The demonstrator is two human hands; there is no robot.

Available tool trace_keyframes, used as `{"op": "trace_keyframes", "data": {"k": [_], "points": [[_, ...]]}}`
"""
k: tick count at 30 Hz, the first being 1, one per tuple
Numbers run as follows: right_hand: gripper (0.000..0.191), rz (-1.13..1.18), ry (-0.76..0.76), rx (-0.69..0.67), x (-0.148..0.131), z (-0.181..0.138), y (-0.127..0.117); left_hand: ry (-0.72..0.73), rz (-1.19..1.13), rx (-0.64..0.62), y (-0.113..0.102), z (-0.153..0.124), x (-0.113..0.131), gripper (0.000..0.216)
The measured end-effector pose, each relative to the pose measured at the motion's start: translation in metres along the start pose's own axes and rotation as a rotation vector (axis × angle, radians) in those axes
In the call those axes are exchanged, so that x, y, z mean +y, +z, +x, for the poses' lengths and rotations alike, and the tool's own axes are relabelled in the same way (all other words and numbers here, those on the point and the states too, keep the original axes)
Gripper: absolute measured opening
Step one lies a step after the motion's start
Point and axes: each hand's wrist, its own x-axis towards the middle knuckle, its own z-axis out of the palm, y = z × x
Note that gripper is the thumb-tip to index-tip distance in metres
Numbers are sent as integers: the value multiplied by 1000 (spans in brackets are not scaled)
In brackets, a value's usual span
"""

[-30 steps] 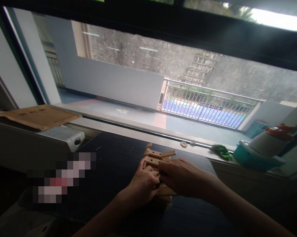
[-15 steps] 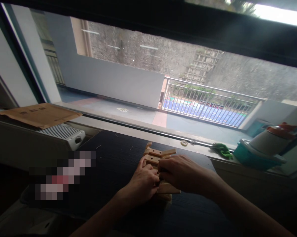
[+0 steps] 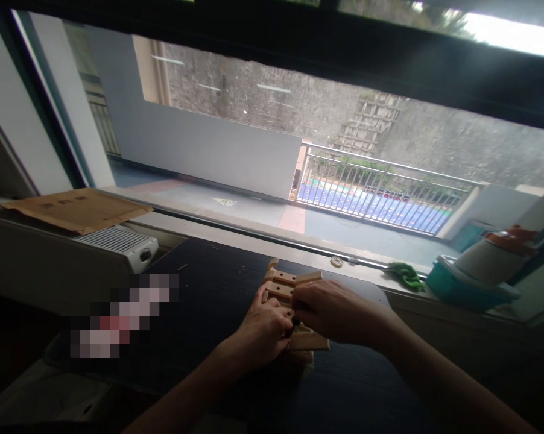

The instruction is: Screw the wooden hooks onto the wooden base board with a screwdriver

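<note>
A small wooden assembly of slats with dark round holes [image 3: 278,289] rests on the dark table. My left hand [image 3: 263,325] is closed on its left side, fingers bent over the slats. From the right, my right hand [image 3: 324,307] bends over the same piece with its fingers pinched together. A small dark spot shows between the two hands, too small to name. What my right fingers hold, if anything, is hidden. One flat slat [image 3: 310,342] juts out to the right below my right hand.
The dark tabletop [image 3: 208,289] meets a window sill. A roll of tape [image 3: 336,261], a green cloth [image 3: 405,275] and a teal box [image 3: 466,283] lie along the sill. A brown envelope [image 3: 79,211] rests on a white unit [image 3: 118,244] at left. A blurred-out patch covers the table's left side.
My right hand has shifted slightly up and left over the wooden piece, and a little more of the slats shows between the hands. My left hand keeps its hold.
</note>
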Motion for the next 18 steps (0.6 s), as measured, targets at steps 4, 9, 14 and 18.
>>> {"op": "trace_keyframes", "data": {"k": [4, 9, 14, 18], "points": [[14, 48, 70, -4, 4, -1, 11, 6, 14, -26, -2, -2, 1, 5], [14, 52, 102, 13, 10, -3, 13, 1, -28, -45, -1, -1, -2, 9], [10, 50, 5, 25, 7, -3, 6, 6, -26, -24, 1, -1, -4, 8], [9, 114, 16, 36, 7, -4, 10, 8, -27, -16, 2, -1, -2, 5]]}}
